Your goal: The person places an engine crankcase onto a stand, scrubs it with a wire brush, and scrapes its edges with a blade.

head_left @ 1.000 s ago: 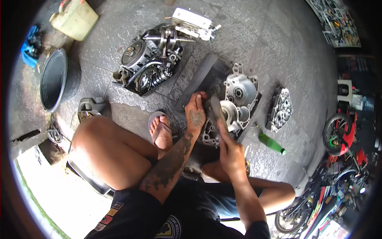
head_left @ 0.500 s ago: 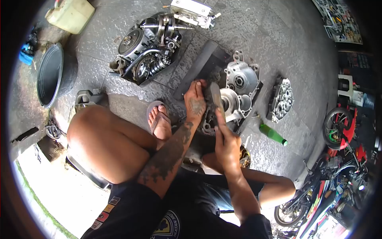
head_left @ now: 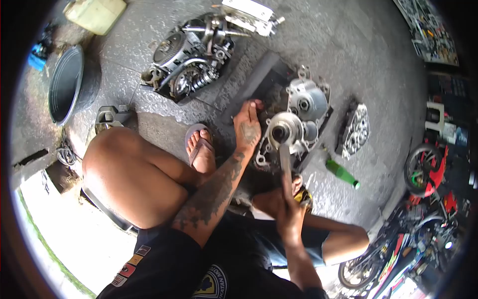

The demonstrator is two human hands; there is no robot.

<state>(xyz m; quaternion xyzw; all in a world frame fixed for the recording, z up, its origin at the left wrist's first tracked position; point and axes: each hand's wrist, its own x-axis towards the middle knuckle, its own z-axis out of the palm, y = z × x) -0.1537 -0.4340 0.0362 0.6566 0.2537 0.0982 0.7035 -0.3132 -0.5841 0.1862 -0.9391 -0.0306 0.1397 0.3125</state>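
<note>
My right hand (head_left: 290,217) is wrapped round a long, narrow tool (head_left: 285,167), brownish near my grip and grey toward the far end. Its tip overlaps the lower edge of the round, dark-centred hub on a silver engine crankcase (head_left: 294,144). Beside the crankcase's left edge, my left hand (head_left: 248,122) is closed, thumb and fingers together; what they hold is hidden. Under and behind the crankcase lies a dark, shallow tray or frame (head_left: 266,65). My sandalled foot (head_left: 201,147) rests on the floor left of my left forearm.
Engine parts with a gear and crankshaft fill a tray (head_left: 191,60) at the upper left. Another metal casting (head_left: 356,130) and a green bottle (head_left: 342,173) lie to the right. A black tub (head_left: 69,84), a jerrycan (head_left: 97,15) and motorcycles (head_left: 423,169) stand farther out.
My right hand has drawn the tool down toward my body, uncovering the hub on the crankcase. My left hand stays near the same edge. The whole view has shifted slightly.
</note>
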